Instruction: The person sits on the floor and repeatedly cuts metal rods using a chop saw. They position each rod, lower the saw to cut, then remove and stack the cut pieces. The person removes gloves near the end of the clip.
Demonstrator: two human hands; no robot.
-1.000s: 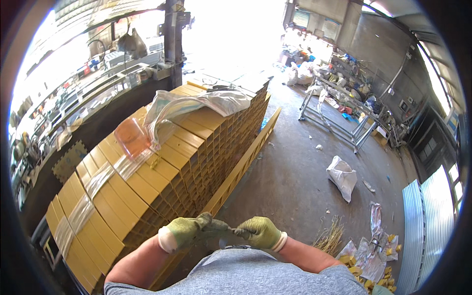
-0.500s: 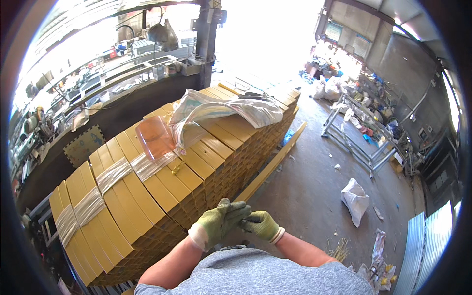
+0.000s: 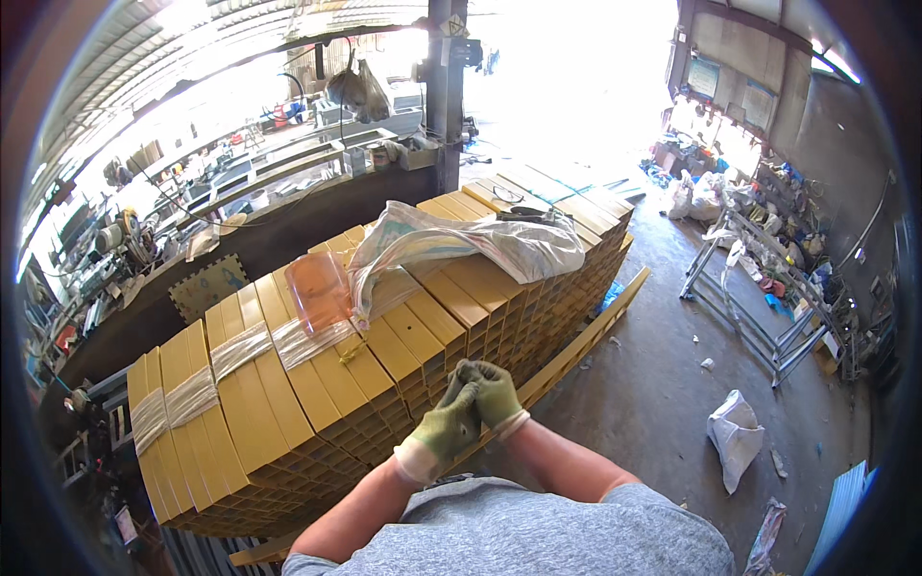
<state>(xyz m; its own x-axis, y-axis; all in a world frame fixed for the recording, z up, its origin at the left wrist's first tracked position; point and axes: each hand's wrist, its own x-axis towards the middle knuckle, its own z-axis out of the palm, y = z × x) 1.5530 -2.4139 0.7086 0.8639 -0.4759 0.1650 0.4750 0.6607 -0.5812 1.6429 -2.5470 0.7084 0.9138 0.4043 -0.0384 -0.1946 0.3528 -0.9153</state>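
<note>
Both my hands wear green work gloves with pale cuffs and meet in front of my chest. The fingers of my left hand (image 3: pixel 442 434) are bent and pressed against the other glove. My right hand (image 3: pixel 497 396) is closed, its curled fingertips touching the left ones. Whatever may be pinched between them is hidden. Just beyond the hands stands a large stack of yellow rectangular tubes (image 3: pixel 264 398), their open ends facing my side. On top lie a translucent orange plastic piece (image 3: pixel 320 293), a crumpled white woven sack (image 3: pixel 461 245) and white wrapping bands (image 3: pixel 242 353).
A long yellow bar (image 3: pixel 576 336) runs along the stack's right side. Farther right on the floor are a grey metal frame (image 3: pixel 759 288), a white sack (image 3: pixel 736 440) and heaped bags (image 3: pixel 706 192). Behind the stack are a dark low wall (image 3: pixel 317 216) and a post (image 3: pixel 445 106).
The view has shifted, so the surroundings appear farther right and lower. My left fingers, stretched out before, are now bent, and my right hand has risen and closed against them.
</note>
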